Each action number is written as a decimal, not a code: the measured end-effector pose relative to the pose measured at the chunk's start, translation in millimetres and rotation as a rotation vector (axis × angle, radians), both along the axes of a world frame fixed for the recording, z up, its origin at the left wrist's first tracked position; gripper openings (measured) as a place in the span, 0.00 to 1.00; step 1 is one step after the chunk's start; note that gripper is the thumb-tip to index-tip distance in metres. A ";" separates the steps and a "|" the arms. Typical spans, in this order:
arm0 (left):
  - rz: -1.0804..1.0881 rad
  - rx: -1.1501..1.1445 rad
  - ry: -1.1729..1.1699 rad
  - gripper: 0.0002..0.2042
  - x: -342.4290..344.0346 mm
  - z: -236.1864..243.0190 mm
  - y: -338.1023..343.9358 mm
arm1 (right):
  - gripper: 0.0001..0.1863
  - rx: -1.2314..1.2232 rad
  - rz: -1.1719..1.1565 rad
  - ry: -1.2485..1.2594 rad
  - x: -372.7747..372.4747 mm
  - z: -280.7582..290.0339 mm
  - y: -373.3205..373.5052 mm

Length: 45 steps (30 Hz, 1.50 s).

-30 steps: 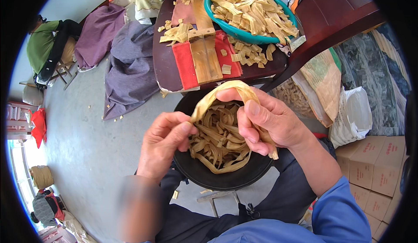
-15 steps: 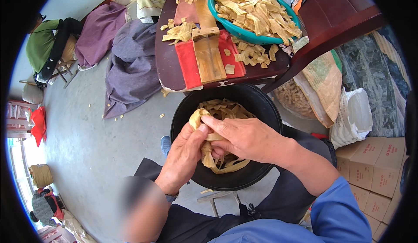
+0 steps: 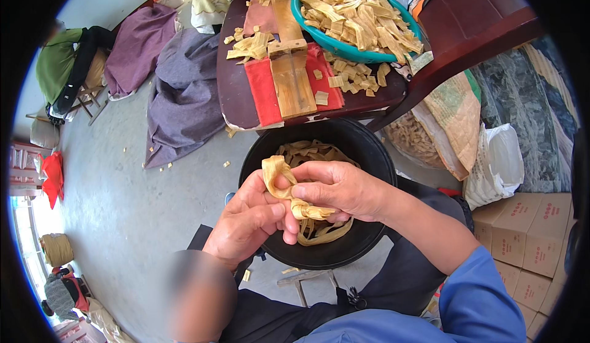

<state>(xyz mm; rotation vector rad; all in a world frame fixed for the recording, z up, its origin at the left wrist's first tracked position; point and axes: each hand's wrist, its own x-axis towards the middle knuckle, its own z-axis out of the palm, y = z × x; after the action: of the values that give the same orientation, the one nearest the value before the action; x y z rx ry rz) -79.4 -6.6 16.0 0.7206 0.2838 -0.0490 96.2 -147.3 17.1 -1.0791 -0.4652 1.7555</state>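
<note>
Over the black bowl [image 3: 369, 158], the left hand [image 3: 249, 223] and right hand [image 3: 338, 189] both pinch closed on one folded tan strip [image 3: 276, 174], the teal basin [image 3: 344, 48] at twelve o'clock.

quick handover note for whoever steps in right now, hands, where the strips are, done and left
Left hand: holds the lower part of a tan strip, thumb pressing it.
Right hand: fingers pinch the same strip, which is looped and twisted between both hands.
Black basin under the hands holds more loose strips.
Teal bowl on the dark table is heaped with cut pieces.
Done: strip partly folded. Left: the strips in the basin.
</note>
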 end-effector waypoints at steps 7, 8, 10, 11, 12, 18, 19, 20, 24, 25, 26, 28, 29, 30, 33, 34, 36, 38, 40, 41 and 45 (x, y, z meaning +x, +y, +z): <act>0.034 0.164 0.051 0.23 1.1 6.8 -9.4 | 0.16 0.063 -0.081 0.113 -7.9 3.6 1.9; 0.068 0.166 0.055 0.24 1.5 6.5 -10.9 | 0.16 0.067 -0.113 0.116 -8.9 0.8 3.0; 0.096 0.196 0.062 0.21 1.4 0.5 -8.4 | 0.16 0.076 -0.186 0.122 -10.7 -10.0 5.1; 0.110 0.212 0.065 0.19 1.2 -4.5 -6.4 | 0.16 0.069 -0.227 0.102 -11.2 -13.5 5.7; 0.127 0.228 0.069 0.18 0.4 -8.8 -4.3 | 0.16 0.061 -0.237 0.089 -11.5 -12.1 6.6; 0.344 0.321 0.037 0.12 4.2 -9.2 -14.1 | 0.16 0.124 -0.217 0.060 -8.3 -4.0 6.4; 0.373 0.303 0.038 0.12 3.6 -10.3 -13.0 | 0.16 0.164 -0.203 0.030 -9.5 -3.0 5.7; 0.372 0.292 0.018 0.12 2.8 -11.5 -11.7 | 0.16 0.205 -0.189 0.001 -11.9 -2.4 4.4; 0.395 0.320 0.014 0.11 2.7 -11.4 -11.9 | 0.16 0.256 -0.162 -0.216 -8.6 -4.5 3.0; 0.427 0.368 0.045 0.11 4.8 -9.5 -14.0 | 0.15 0.235 -0.187 -0.279 -10.0 -5.2 4.1; 0.458 0.416 0.077 0.10 5.6 -8.5 -15.2 | 0.14 0.214 -0.212 -0.341 -12.3 -5.7 6.1; 0.471 0.936 -0.001 0.11 4.4 -14.9 -13.5 | 0.13 0.180 -0.243 -0.466 -13.8 -5.9 8.5; 0.469 1.197 -0.044 0.12 4.2 -17.0 -12.9 | 0.13 0.170 -0.247 -0.526 -13.6 -5.9 9.3; 0.443 1.440 -0.093 0.14 5.0 -7.3 -13.7 | 0.12 0.161 -0.249 -0.586 -13.2 -5.8 9.9; 0.306 1.616 -0.177 0.21 4.0 -8.2 -15.8 | 0.11 0.109 -0.226 -0.556 -13.4 -14.3 7.9; 0.280 1.669 -0.212 0.23 3.4 -7.4 -16.4 | 0.10 0.122 -0.224 -0.591 -14.1 -20.1 7.3; 0.225 1.771 -0.283 0.26 3.7 -7.4 -19.6 | 0.08 0.145 -0.222 -0.662 -16.0 -33.2 5.7; 0.210 1.851 -0.286 0.29 4.7 -13.4 -24.9 | 0.07 0.147 -0.179 -0.648 -15.6 -37.0 2.9; 0.221 1.937 -0.248 0.29 3.8 -17.9 -27.5 | 0.07 0.015 -0.099 -0.353 -7.9 -25.0 2.1; 0.194 2.034 -0.223 0.28 2.2 -16.2 -29.1 | 0.07 -0.009 -0.036 -0.316 -3.4 -18.0 1.9; 0.169 2.153 -0.163 0.28 -3.5 -22.8 -48.3 | 0.07 -0.072 0.154 -0.252 4.2 -10.8 -1.3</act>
<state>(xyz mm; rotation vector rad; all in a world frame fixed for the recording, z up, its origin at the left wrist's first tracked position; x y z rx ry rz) -82.9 -54.9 -6.8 2.8076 0.1407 0.5715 100.4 -148.6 6.3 -1.3547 -0.6590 1.7881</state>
